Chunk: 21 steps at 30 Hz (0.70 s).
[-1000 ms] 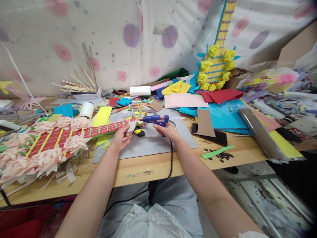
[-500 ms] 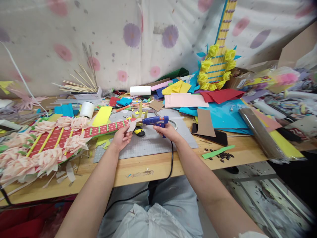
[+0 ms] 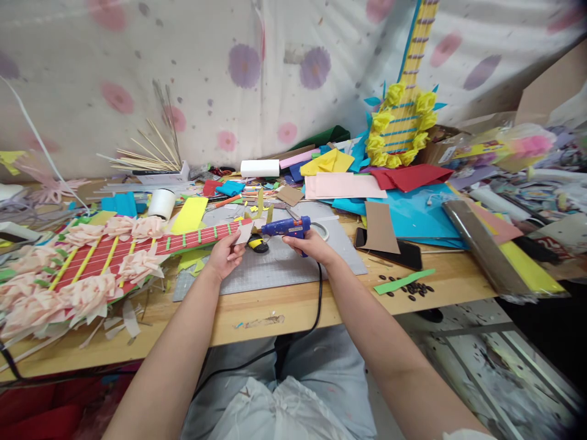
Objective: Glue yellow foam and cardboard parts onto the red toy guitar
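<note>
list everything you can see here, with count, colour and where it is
paper guitar: 1, red with pink flowers, left on bench, neck end in left hand
glue gun: 1, blue, centre, in right hand
second paper guitar: 1, yellow and blue, leaning on back wall
cutting mat: 1, grey, under the hands
paper sheets: many, mixed colours, back centre
wooden sticks: a bundle, tan, back left
phone: 1, black, right of mat
left hand: holds guitar neck
right hand: holds glue gun

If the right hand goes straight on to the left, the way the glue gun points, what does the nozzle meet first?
Most likely the pale end piece of the red paper guitar, which the left hand holds up. The glue gun in the right hand has its tip very near it, though depth is unclear.
</note>
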Available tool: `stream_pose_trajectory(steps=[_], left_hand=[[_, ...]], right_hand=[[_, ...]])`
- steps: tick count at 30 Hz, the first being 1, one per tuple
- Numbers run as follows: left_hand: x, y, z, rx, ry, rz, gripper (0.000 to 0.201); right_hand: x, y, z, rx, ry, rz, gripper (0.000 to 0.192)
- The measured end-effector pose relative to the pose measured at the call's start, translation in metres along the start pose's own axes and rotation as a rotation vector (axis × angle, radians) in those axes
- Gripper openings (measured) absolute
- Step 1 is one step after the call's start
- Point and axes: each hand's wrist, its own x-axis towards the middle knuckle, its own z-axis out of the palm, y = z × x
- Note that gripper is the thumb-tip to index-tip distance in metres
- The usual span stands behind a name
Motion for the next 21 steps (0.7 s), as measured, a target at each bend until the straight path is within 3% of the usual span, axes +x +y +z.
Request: stream_pose_trajectory(steps=[21], left_hand=[[-0.0013, 0.0008, 0.0009, 0.001, -0.011, -0.001, 0.023]], right_hand=[[-0.0017, 0.0021, 0.0004, 0.010, -0.066, 0.003, 0.036]])
